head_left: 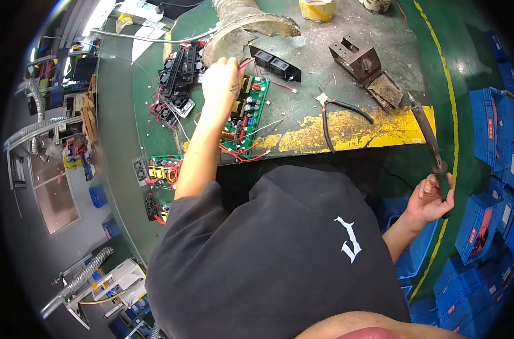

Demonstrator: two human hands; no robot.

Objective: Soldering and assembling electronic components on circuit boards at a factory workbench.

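My left hand (222, 82) is closed above the far end of a green circuit board (260, 104). A red wire (246, 63) comes out of its fingers beside a black panel with square openings (277, 65); the fingertips themselves are hidden. Coils, capacitors and loose red leads sit on the board, which lies along the bench's near edge. Out to the right, past the bench corner, my right hand (429, 200) grips a soldering iron (426, 133) by its handle. The iron's tip points up and away, close to a rusty metal holder (356, 61) with a tray of crumbly material (385, 90).
Cutting pliers (339, 110) lie spread on the worn yellow bench edge (347, 133). A fume duct hood (251, 28) hangs over the far side, near a yellow tub (317, 9). Black fans (178, 70) pile up left, above another board (165, 172). Blue crates (488, 127) stack right.
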